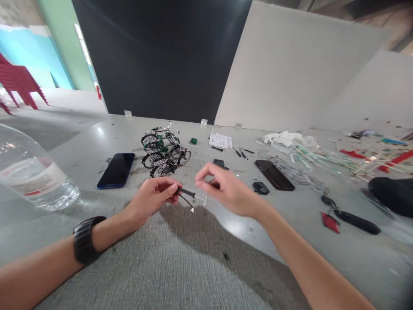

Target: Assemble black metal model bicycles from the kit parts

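Observation:
My left hand [159,194] is closed on a small black bicycle-model part [187,192] between thumb and fingers. Thin black rods stick out of it to the right, one with a white tip, along with a slim silvery rod [200,198]. Just right of these ends is my right hand [222,189], its thumb and fingertips drawn together in a pinch. What those fingertips hold, if anything, is too small to make out. Behind my left hand stand several miniature bicycles [166,157], green, black and silver, close together.
A water bottle [38,181] and a blue-edged phone [116,171] are on the left. To the right lie a black phone [275,175], small black parts [260,187], screwdrivers [241,153], paper sheets [220,141], wire pieces [298,172] and a key fob [356,221]. A green piece [193,141] sits behind.

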The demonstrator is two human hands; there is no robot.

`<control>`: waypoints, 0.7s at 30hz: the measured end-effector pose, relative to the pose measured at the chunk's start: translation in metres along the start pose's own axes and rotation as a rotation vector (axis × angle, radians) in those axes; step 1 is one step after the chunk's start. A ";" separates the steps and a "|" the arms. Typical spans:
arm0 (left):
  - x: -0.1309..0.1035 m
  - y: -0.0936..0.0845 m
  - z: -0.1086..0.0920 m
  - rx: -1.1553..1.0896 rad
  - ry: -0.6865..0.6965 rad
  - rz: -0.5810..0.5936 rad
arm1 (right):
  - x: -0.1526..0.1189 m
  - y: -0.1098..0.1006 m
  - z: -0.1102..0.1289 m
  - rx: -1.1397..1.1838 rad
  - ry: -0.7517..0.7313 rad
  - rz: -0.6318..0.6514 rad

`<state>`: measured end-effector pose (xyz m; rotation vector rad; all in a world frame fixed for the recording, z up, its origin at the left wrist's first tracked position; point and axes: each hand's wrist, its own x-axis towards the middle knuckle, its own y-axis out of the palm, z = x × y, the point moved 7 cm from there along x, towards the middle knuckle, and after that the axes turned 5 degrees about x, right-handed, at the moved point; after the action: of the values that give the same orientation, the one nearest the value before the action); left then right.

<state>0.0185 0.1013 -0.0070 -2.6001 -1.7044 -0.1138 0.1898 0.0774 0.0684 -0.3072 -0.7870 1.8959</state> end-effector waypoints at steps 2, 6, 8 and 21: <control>-0.002 0.004 0.001 -0.204 -0.059 0.043 | 0.000 -0.021 -0.001 0.102 -0.059 -0.158; -0.005 0.009 0.000 -0.415 -0.103 0.102 | 0.001 -0.028 -0.011 0.158 -0.070 -0.232; -0.006 0.009 -0.001 -0.446 -0.096 0.116 | 0.003 -0.018 -0.013 0.136 -0.050 -0.200; -0.007 0.012 0.001 -0.442 -0.096 0.146 | 0.006 0.014 -0.018 0.245 0.008 -0.105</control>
<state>0.0270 0.0906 -0.0078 -3.0787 -1.6702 -0.4125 0.1865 0.0854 0.0467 -0.1181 -0.5467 1.8671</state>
